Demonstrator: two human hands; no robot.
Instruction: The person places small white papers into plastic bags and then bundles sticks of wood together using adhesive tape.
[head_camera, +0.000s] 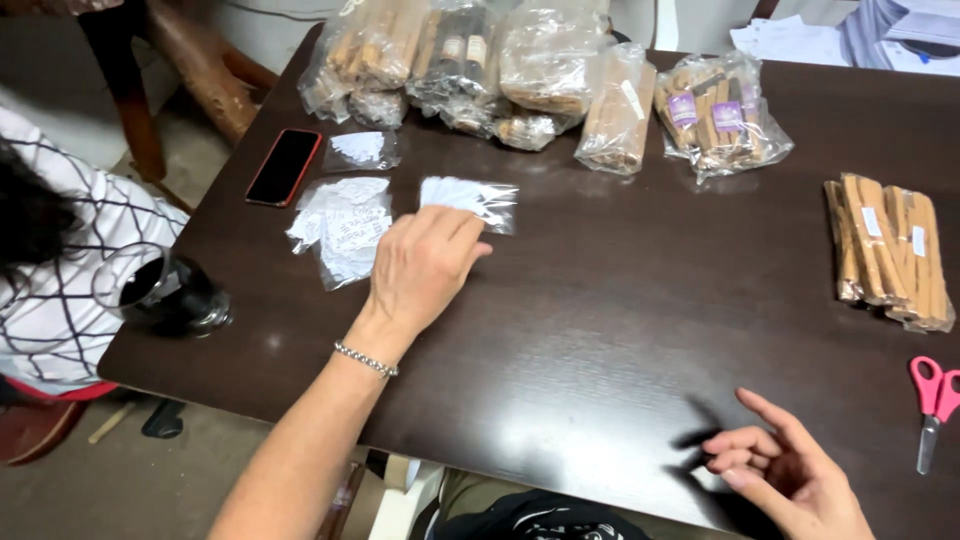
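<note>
My left hand (422, 264), with a beaded bracelet at the wrist, lies palm down on the dark wooden table (600, 330). Its fingertips touch a small clear bag of white paper slips (470, 200). A second clear bag with crumpled white paper (345, 235) lies just left of that hand, and a third small one (360, 150) sits farther back. My right hand (790, 475) hovers at the table's near right edge, fingers spread and holding nothing.
Clear bags of tan wooden sticks (470, 65) pile up along the far edge, with another bundle (890, 250) at right. Pink-handled scissors (932, 405) lie near the right edge. A red-cased phone (284, 166) lies at left. A person in a patterned white top (60, 290) sits beside a dark glass (165, 292).
</note>
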